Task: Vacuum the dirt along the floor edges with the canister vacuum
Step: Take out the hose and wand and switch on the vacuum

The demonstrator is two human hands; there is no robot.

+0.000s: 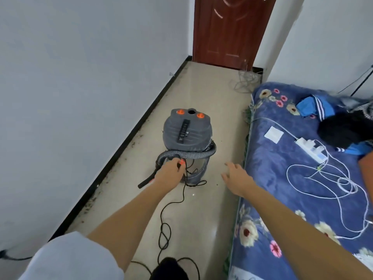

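In the upper left of the frame we see the big white wall (70, 77), and along its foot runs a black skirting (129, 136) down to the lower left. The dirt (113, 174) lies in a thin dark line on the floor (201, 219) just beside this skirting. On the right side of the frame is the bed (302, 199) with a blue flowered cover, and on it a white power strip (310, 150) with loose white cables.

In the middle of the frame stands the canister vacuum (186, 138), upright, between the skirting and the bed. Its ribbed hose (189, 153) is wound around the body, and the black nozzle (147, 179) hangs down at the lower left of the canister, near the floor. A black power cord (164, 219) runs in loops from the canister to the bottom of the frame.

Our left hand (169, 174) grasps something at the hose with an orange part; we cannot tell exactly whether it is the handle or the plug. Our right hand (238, 176) is free, with fingers spread, holding nothing, just beside the bed edge.

We think the step now is to unwind the hose. To do it well, we should lift the hose off the canister turn by turn, steady the body with the free hand so it does not tip, and keep the cord away from our feet.
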